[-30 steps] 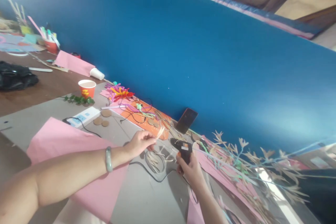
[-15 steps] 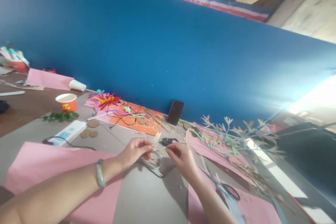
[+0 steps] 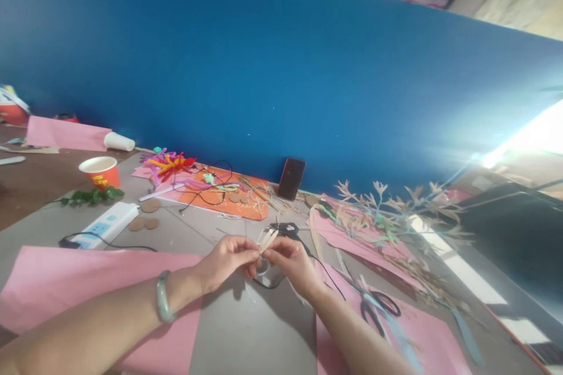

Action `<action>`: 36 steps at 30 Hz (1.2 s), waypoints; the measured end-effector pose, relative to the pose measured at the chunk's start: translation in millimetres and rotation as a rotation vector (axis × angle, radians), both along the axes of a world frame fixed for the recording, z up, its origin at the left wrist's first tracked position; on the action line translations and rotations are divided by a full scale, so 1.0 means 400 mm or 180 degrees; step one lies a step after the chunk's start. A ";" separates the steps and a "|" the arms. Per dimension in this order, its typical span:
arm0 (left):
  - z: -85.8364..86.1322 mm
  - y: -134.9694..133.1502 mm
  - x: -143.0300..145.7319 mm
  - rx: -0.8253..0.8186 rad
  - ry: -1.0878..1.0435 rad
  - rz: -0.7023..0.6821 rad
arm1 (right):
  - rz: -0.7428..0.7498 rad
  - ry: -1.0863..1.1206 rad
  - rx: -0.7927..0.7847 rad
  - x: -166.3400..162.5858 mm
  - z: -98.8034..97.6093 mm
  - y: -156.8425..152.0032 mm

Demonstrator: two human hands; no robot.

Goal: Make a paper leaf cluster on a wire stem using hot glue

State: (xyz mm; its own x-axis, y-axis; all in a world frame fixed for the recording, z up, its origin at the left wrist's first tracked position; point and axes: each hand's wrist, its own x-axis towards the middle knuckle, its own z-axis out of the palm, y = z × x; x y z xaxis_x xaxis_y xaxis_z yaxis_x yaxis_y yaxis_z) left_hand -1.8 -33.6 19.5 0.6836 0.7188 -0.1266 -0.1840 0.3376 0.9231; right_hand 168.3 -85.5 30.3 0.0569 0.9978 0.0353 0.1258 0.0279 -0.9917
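My left hand (image 3: 229,256) and my right hand (image 3: 288,261) meet above the grey table top (image 3: 246,328). Both pinch a small bundle of pale straw-coloured strips (image 3: 266,239) that fans upward between the fingertips. A green bangle (image 3: 162,304) sits on my left wrist. Just behind the hands lies a black glue gun (image 3: 285,228) on the table, its black cord (image 3: 325,272) running to the right under my right hand.
Pink paper sheets (image 3: 88,281) lie left and right. Scissors (image 3: 378,304) rest by my right forearm. Behind are an orange sheet (image 3: 229,199) with pipe cleaners, a phone (image 3: 291,178) leaning on the blue wall, a white power strip (image 3: 105,225), an orange paper cup (image 3: 100,171) and cut-paper branches (image 3: 396,217).
My right hand has put the glue gun down on the table and come over to the strips held by my left hand. The view has swung right and levelled.
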 end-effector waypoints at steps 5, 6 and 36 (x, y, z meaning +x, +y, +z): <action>0.000 -0.003 0.000 0.0031 0.0074 0.0095 | -0.0048 -0.0067 -0.0010 -0.005 0.000 0.002; 0.001 -0.003 0.000 0.0036 0.0106 0.0117 | -0.0063 -0.0092 -0.0023 -0.006 -0.001 0.003; -0.030 -0.008 0.004 0.0816 0.0937 0.0625 | -0.0429 0.0098 -0.0166 -0.045 -0.019 0.004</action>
State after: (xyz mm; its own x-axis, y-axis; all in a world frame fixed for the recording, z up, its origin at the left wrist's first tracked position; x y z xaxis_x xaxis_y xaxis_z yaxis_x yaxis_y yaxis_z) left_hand 0.0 -36.9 7.5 0.4922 0.8651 -0.0962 0.0617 0.0755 0.9952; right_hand 150.4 -84.1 22.5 0.1908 0.9814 -0.0203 0.0944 -0.0389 -0.9948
